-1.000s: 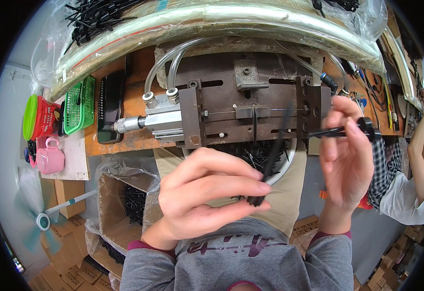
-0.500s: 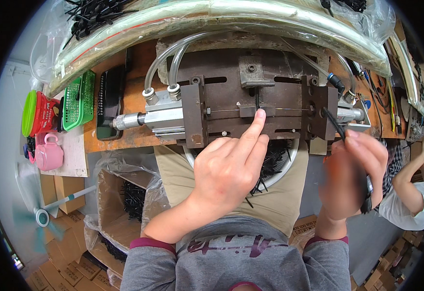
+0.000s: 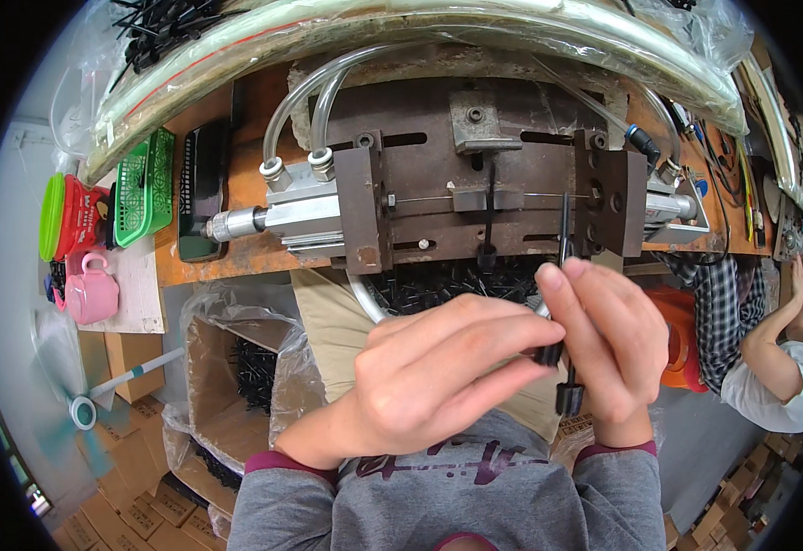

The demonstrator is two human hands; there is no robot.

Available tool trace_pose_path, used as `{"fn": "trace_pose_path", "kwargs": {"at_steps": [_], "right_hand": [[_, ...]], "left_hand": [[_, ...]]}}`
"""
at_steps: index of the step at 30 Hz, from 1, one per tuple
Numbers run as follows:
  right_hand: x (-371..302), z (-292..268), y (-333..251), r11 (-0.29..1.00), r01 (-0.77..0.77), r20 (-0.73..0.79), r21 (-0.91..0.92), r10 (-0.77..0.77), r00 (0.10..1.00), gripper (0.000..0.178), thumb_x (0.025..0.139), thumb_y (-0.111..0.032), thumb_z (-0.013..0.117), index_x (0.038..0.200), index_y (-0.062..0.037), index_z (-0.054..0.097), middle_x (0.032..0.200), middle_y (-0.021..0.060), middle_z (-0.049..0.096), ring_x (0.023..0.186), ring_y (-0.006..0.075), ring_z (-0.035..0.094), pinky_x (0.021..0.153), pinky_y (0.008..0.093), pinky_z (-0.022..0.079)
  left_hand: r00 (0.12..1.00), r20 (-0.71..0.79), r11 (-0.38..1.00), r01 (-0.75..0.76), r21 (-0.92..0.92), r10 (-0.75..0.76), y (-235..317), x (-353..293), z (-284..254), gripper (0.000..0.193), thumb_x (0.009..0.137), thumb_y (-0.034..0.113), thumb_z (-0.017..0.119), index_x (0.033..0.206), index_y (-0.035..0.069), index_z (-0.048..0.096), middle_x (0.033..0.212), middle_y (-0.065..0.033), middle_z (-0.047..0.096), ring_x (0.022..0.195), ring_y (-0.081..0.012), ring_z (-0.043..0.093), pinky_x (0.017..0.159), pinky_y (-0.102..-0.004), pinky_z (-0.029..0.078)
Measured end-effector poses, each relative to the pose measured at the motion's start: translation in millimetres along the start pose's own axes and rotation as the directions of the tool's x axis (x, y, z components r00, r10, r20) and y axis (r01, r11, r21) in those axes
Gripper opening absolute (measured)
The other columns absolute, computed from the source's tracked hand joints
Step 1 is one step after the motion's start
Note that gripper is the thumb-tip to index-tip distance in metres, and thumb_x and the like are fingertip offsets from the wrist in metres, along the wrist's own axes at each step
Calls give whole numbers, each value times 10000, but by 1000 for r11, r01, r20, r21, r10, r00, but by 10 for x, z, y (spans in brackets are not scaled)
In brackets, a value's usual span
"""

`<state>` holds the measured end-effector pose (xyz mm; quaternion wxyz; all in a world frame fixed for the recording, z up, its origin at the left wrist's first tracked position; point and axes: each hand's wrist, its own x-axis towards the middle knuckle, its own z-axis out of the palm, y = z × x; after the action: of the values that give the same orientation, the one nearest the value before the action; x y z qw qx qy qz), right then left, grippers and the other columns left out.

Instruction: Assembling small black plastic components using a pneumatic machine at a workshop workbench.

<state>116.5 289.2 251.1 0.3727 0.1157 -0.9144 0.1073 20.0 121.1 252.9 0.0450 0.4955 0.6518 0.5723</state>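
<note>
My right hand pinches slim black plastic rods with thicker ends; one rod points up from its fingertips, and a thick end hangs below. My left hand meets it, its thumb and fingers closed on the black end of one of the rods. How many rods are held is partly hidden by the fingers. Beyond the hands, another black rod lies across the small centre block of a brown metal fixture, its thick end towards me. Thin metal pins reach the block from both sides.
Air cylinders with clear hoses flank the fixture. Many black rods fill a container at my lap and a lined carton at left. A green basket and pink cup stand left; another person sits at right.
My left hand has drawn back from the centre block to the right hand, which has moved left. The black rod across the block now shows, its thick end hanging over the near edge.
</note>
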Motion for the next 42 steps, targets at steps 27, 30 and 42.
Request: {"fn": "trace_pose_path", "kwargs": {"at_steps": [27, 30, 42], "right_hand": [[-57, -40, -59, 860, -422, 182, 286, 383, 905, 291, 708, 70, 777, 973, 44, 660, 1240, 220, 619, 1004, 316, 677, 824, 379, 577], [-25, 68, -83, 899, -375, 273, 226, 311, 910, 301, 742, 70, 715, 1025, 46, 614, 1325, 224, 563, 1088, 362, 638, 866, 383, 553], [200, 173, -117, 985, -174, 386, -12, 165, 908, 216, 732, -71, 662, 932, -16, 605, 1223, 200, 659, 673, 165, 643, 630, 297, 497]], "left_hand": [[957, 23, 767, -247, 592, 291, -176, 875, -434, 165, 767, 91, 807, 910, 37, 745, 919, -78, 749, 794, -189, 708, 700, -274, 544], [906, 7, 568, -272, 777, 424, -362, 1393, -687, 169, 803, 108, 788, 945, 27, 744, 884, -40, 726, 776, -140, 681, 696, -249, 524], [981, -97, 846, -92, 526, 166, -263, 1442, -770, 206, 787, 92, 811, 965, 11, 744, 898, -39, 691, 774, -106, 673, 704, -231, 538]]}}
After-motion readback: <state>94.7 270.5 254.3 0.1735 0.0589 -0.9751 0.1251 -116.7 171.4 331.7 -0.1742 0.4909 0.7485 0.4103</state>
